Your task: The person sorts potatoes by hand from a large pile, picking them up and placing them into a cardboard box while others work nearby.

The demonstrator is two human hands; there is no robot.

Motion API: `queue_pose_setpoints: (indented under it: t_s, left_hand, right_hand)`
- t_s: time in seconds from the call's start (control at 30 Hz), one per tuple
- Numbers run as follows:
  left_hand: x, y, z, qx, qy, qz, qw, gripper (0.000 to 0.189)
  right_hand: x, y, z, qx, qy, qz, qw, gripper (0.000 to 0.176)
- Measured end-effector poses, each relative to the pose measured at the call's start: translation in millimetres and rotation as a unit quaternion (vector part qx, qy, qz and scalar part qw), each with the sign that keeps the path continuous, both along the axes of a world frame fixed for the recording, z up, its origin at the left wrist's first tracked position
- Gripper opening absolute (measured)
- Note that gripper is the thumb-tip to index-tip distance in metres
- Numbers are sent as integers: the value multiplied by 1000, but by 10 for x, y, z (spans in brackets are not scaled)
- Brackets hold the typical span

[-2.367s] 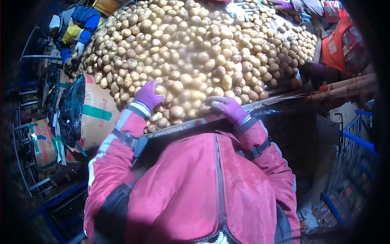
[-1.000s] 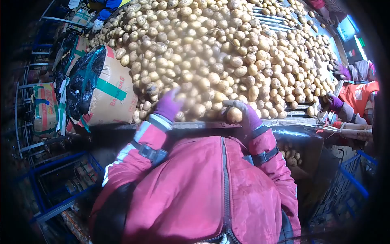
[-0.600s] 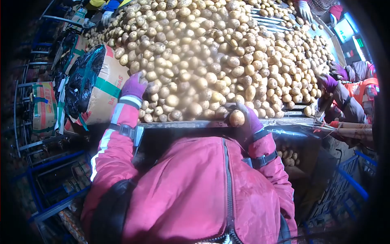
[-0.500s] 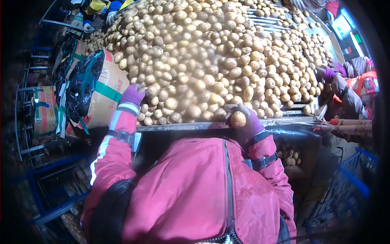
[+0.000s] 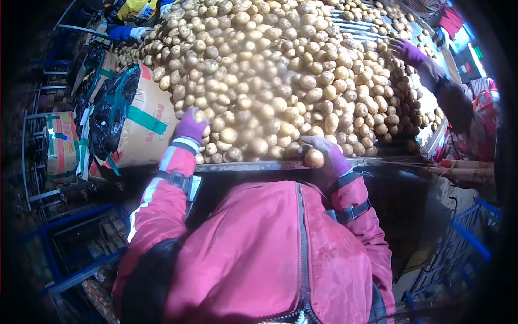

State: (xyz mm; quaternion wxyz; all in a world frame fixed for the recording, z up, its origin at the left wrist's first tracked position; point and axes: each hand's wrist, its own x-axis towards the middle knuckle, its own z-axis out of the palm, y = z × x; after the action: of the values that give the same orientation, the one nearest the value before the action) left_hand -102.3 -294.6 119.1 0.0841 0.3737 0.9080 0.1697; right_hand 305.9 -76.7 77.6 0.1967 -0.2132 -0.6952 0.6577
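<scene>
A large heap of potatoes (image 5: 259, 81) covers the sorting table. My left hand (image 5: 192, 125), in a purple glove, is at the heap's near left edge with its fingers closed around a potato (image 5: 200, 116). Near the table's front rim (image 5: 243, 166), my right hand (image 5: 326, 154) wears a purple glove with a greyish front. A potato (image 5: 314, 158) rests in its curled fingers, and the fingertips reach toward the nearest potatoes of the heap.
Cardboard boxes with green tape (image 5: 145, 120) and black plastic stand at the left. A co-worker's gloved hand (image 5: 407, 52) reaches over the heap from the right; another's (image 5: 141, 33) is at the upper left. A blue metal frame (image 5: 469, 237) stands at the lower right.
My left hand has moved slightly right and now holds a potato. My right hand has barely moved. The co-worker's arm at the right has reached farther up over the heap.
</scene>
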Motion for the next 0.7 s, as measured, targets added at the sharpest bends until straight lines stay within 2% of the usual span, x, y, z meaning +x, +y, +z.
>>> queue_pose_setpoints:
  t_s: [0.03,0.07,0.1,0.13,0.2,0.27,0.3,0.33,0.37,0.4,0.43,0.47,0.5,0.53,0.57,0.63,0.67,0.7]
  left_hand:
    - [-35,29,2,46,-60,11,997,56]
    - [23,79,117,76,-214,68,971,51]
    - [146,174,340,103,-364,124,917,46]
    - [264,264,486,128,-503,175,837,41]
    - [520,430,562,147,-554,116,811,43]
    - [878,652,695,131,-537,52,831,43]
    - [977,753,665,97,-577,44,810,43]
    - [1075,855,636,60,-613,36,787,43]
    - [1268,987,825,9,-534,-56,844,44]
    - [1389,1126,838,-67,-552,-34,830,45]
    - [1510,1264,851,-147,-565,-16,812,47]
    - [1562,1296,723,-51,-413,-302,858,46]
    - [1623,1333,620,103,-149,-483,857,46]
    - [1636,1346,558,13,-324,-384,864,44]
    - [1756,1431,722,-58,-459,-239,853,43]
    - [1911,1491,740,-78,-483,-194,850,40]
    - [1990,1520,750,-87,-494,-171,848,39]
    - [2055,1482,662,-36,-402,-263,876,38]
  right_hand:
    - [-15,5,20,62,12,-1,998,41]
    - [-33,-7,81,66,10,8,998,41]
    - [-50,-19,142,69,9,17,997,40]
    - [-74,-5,202,17,-5,32,999,40]
    - [-177,25,238,-89,2,44,995,39]
    - [-334,22,206,-201,44,34,978,40]
    - [-373,24,345,-268,45,51,961,43]
    - [-410,47,464,-240,18,57,969,46]
    - [-456,33,536,-261,20,59,963,46]
    - [-483,23,575,-281,23,61,958,47]
    - [-483,11,490,-243,36,60,968,46]
    - [-489,-9,409,-204,48,59,976,45]
    - [-455,-17,346,-165,61,59,983,45]
    - [-361,-41,295,-246,77,27,966,43]
    - [-262,-76,405,-325,95,-7,941,41]
    - [-130,-98,303,-441,137,-34,887,37]
    - [-56,-116,419,-390,133,-24,911,37]
    - [24,-119,640,-337,129,-14,933,37]
